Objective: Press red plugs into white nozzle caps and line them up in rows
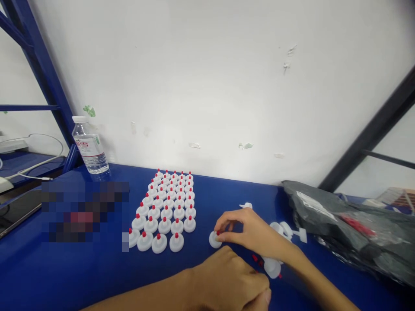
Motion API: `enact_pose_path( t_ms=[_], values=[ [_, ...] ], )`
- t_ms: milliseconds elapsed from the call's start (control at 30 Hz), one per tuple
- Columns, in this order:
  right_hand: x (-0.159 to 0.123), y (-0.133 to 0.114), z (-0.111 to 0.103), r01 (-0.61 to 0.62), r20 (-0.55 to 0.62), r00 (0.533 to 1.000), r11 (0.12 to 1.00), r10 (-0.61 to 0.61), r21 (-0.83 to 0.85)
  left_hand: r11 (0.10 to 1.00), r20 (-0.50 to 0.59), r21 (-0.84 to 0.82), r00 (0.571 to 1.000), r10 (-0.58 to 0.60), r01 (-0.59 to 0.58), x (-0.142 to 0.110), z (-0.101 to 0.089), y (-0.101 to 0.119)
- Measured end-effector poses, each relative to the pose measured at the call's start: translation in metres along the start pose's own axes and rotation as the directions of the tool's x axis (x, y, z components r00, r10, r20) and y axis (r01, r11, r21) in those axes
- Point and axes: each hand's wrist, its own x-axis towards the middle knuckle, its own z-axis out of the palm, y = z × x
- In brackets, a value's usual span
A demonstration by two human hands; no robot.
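My right hand (248,229) pinches the red tip of a white nozzle cap (214,240) with thumb and forefinger, and the cap is at the table surface. Below it, my left hand (235,280) is curled closed with its back toward me; what its fingers hold, if anything, is hidden. Small red tips (254,258) lie just beyond its knuckles. Beside them is a loose white cap (272,268), partly under my right forearm. To the left stand rows of white caps with red tips (166,213), all upright, the front row having a gap near its right end.
More loose white caps (285,229) lie right of my right hand, with another white piece (248,205) behind it. A dark plastic bag (343,229) fills the right side. A water bottle (90,149) stands back left. A white wall (207,86) rises behind the blue table (214,185).
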Motion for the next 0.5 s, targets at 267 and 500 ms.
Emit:
enact_pose_path(
  t_ms=[267,500],
  values=[
    [-0.008,-0.009,-0.011,0.0,-0.038,0.999,0.952,-0.012,-0.306,0.998,-0.061,0.054,0.997,0.038,-0.035,-0.004,0.013,-0.004],
    [-0.01,-0.007,-0.005,0.08,0.123,0.992,0.939,-0.041,-0.335,0.992,-0.113,0.068,0.987,0.115,-0.108,-0.002,0.014,-0.007]
  ],
)
